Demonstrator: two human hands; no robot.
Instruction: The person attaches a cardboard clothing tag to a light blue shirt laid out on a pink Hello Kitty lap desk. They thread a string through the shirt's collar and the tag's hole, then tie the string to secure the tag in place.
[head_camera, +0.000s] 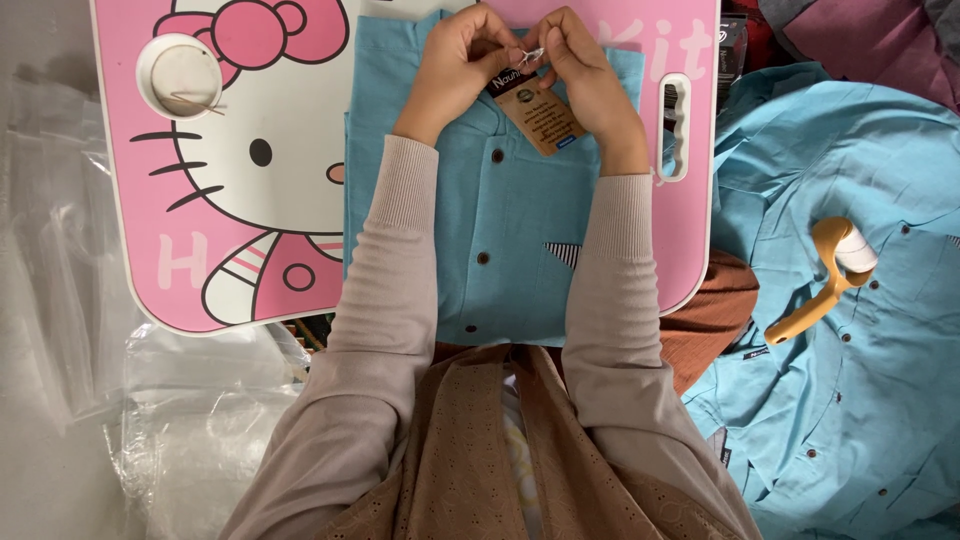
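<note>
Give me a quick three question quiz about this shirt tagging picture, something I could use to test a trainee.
1. True or false: both hands are at the brown hang tag near the collar of the folded blue shirt.
2. What does the folded blue shirt lie on? A. a pink lap desk B. a metal tray C. a cardboard box
3. Name the yellow-handled tool lying on the loose blue shirts to the person's right.

Key
1. True: left hand and right hand pinch the tag's string.
2. A, the pink lap desk.
3. A lint roller.
</note>
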